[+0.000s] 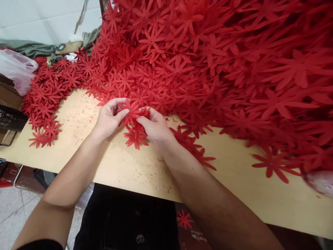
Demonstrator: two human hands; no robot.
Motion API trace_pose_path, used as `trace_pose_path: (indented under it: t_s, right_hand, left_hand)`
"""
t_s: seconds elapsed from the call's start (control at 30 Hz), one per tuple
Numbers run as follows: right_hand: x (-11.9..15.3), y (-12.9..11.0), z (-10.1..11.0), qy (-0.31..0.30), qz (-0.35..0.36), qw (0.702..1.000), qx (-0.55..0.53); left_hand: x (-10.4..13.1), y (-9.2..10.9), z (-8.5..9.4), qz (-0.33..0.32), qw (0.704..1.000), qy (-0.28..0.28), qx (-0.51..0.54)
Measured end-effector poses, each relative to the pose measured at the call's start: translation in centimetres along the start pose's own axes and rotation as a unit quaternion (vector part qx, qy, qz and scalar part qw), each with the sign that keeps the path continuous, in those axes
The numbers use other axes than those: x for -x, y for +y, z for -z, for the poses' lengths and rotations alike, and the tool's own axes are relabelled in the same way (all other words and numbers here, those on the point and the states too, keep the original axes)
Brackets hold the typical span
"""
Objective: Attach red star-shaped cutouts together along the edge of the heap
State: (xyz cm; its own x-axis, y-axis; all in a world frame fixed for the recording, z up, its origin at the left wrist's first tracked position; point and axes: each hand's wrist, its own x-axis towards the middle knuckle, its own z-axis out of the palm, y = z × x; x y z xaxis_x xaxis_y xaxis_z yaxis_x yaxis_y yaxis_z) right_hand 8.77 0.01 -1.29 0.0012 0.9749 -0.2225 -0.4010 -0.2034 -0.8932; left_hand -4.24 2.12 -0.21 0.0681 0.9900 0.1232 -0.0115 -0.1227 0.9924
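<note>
Both my hands meet over the middle of the table, fingers pinched on a red flower-shaped cutout [131,113] with narrow petals. My left hand [109,116] grips its left side between thumb and fingers. On its right side, my right hand [155,125] pinches the petals with thumb and forefinger; whether it holds one layer or several I cannot tell. Just below my hands another red flower cutout [136,137] lies on the table, partly covered at its top. A huge heap of like red cutouts [182,73] rises right behind my hands.
A smaller pile of red cutouts [45,100] spreads along the left of the wooden table [104,166]. Beyond it are a white plastic bag [18,67] and green cloth [31,48]. A clear round object [321,182] sits at the right edge. One cutout [184,219] lies below the table.
</note>
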Motion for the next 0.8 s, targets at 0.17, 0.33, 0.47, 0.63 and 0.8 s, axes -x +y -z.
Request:
trace_pose_path:
  t_s: [0.17, 0.33, 0.47, 0.63, 0.8]
  right_hand:
    - [0.35, -0.06, 0.06, -0.029, 0.012, 0.999, -0.008]
    - [0.78, -0.50, -0.21, -0.074, 0.031, 0.997, 0.012]
    - [0.52, -0.51, -0.03, -0.040, 0.021, 0.999, 0.003]
    - [0.41, -0.73, 0.15, 0.013, -0.002, 1.000, -0.020]
    - [0.35, -0.61, 0.39, -0.009, 0.013, 0.999, 0.044]
  left_hand:
    - [0.29, 0.17, -0.06, 0.020, 1.000, 0.010, -0.010]
    - [0.55, -0.02, -0.27, 0.003, 0.998, -0.023, -0.062]
    - [0.48, 0.06, -0.34, 0.020, 0.999, -0.025, -0.026]
    - [0.27, 0.53, -0.29, 0.054, 0.996, -0.056, 0.050]
    - [0.13, 0.16, 0.01, 0.079, 0.997, 0.007, 0.001]
